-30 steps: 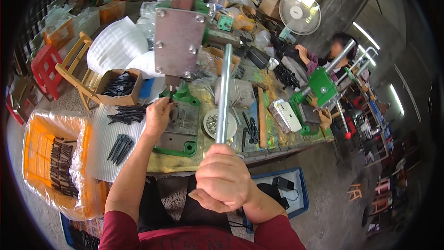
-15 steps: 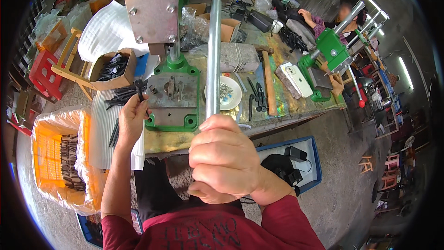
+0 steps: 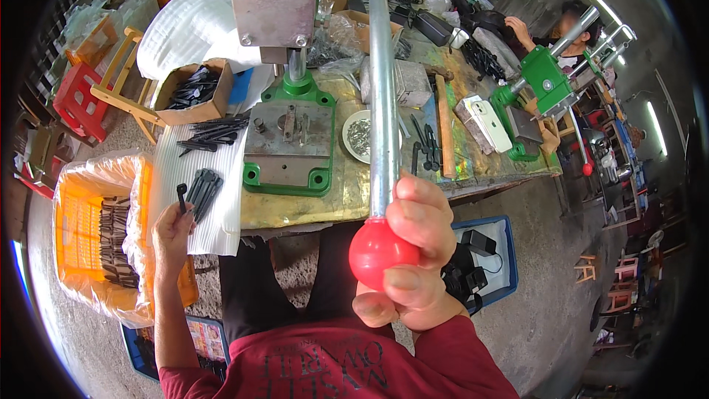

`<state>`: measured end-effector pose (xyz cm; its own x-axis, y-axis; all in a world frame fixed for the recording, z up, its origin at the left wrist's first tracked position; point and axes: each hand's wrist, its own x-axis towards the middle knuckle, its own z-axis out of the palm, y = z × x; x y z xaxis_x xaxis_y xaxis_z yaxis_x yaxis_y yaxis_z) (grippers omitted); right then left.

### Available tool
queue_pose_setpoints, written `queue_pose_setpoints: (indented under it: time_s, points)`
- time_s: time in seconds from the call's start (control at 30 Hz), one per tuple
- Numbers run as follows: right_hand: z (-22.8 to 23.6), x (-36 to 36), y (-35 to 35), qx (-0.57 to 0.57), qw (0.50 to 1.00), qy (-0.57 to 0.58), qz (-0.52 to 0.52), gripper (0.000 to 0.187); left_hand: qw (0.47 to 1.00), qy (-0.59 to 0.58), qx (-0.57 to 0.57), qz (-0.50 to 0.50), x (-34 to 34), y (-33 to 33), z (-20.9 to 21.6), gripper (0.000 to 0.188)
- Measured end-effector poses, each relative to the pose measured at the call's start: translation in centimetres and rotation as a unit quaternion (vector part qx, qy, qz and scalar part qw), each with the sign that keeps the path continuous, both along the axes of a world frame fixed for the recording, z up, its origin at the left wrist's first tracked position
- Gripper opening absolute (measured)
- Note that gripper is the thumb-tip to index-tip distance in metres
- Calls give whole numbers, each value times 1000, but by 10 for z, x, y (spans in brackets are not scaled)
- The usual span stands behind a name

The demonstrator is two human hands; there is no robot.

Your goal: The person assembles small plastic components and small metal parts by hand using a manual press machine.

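My left hand pinches a slim black part with a round end, holding it over the white foam sheet. Right beside it lies a small stack of similar black parts. My right hand has its fingers curled round the red ball knob on the end of a steel lever. That lever belongs to the green hand press, whose base plate carries a small metal fixture. I see no black part on that fixture.
An orange crate lined with plastic stands at the left. A cardboard box of black parts sits behind the foam. Right of the press are a plate of small metal pieces, a hammer and a phone. Another person sits beyond a second press.
My left hand has moved from the press's edge back toward me, over the foam, with the black part. My right hand has shifted right and its fingers now leave the red knob showing.
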<state>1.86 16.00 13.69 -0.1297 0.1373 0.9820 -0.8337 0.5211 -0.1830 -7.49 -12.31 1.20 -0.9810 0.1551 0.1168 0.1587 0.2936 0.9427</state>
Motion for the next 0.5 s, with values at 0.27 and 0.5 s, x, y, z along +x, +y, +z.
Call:
queue_pose_setpoints:
  time_s: [0.27,0.5]
  points:
    - [-29,10,7,-40,994,-94,-28,46,998,-35,-18,40,18,-13,-3,11]
    - [-71,18,-18,-190,924,-307,126,24,987,73,-128,58,20,-13,-1,15]
